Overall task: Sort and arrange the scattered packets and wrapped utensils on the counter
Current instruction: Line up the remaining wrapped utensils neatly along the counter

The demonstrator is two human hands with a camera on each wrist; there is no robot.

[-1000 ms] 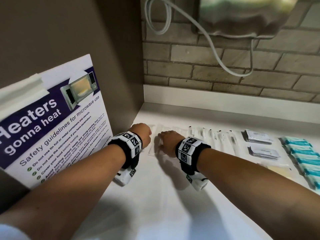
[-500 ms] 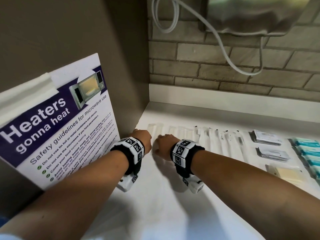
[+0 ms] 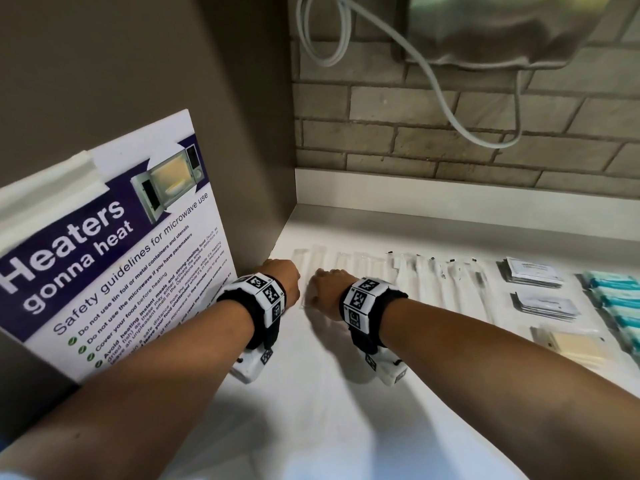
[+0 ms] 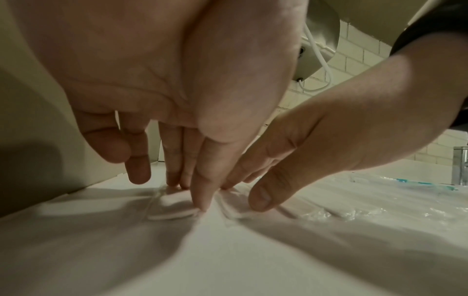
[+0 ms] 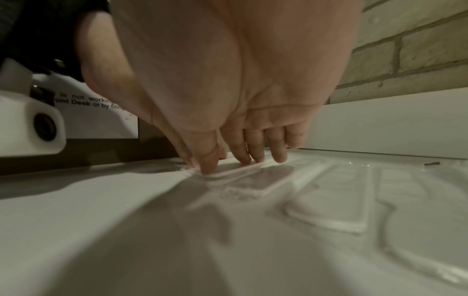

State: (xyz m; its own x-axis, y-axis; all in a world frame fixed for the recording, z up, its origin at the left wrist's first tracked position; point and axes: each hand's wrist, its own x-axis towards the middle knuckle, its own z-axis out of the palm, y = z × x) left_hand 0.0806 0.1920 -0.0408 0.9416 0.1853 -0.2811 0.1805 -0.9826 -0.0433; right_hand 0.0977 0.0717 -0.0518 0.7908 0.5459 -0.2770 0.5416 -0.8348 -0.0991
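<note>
A row of several clear-wrapped utensils (image 3: 398,275) lies side by side on the white counter (image 3: 311,393). Both hands work at the row's left end, by the side wall. My left hand (image 3: 282,277) presses straight fingers (image 4: 200,192) onto the near end of the leftmost wrapped utensil (image 4: 172,215). Beside it, my right hand (image 3: 327,289) sets its thumb (image 4: 263,196) and fingertips (image 5: 210,162) on the neighbouring wrapped utensil (image 5: 238,169). Neither hand lifts anything. Further right lie grey packet stacks (image 3: 531,275), beige packets (image 3: 571,344) and teal packets (image 3: 616,299).
A brown side wall with a microwave safety poster (image 3: 104,254) closes off the left. A brick wall (image 3: 450,133) with a white upstand runs along the back. Above hang a metal appliance (image 3: 502,26) and a white cable (image 3: 433,74). Bare counter lies in front of the row.
Both hands have slid a little toward me along the leftmost wrapped utensils and stay side by side. The row and the packets have not visibly shifted.
</note>
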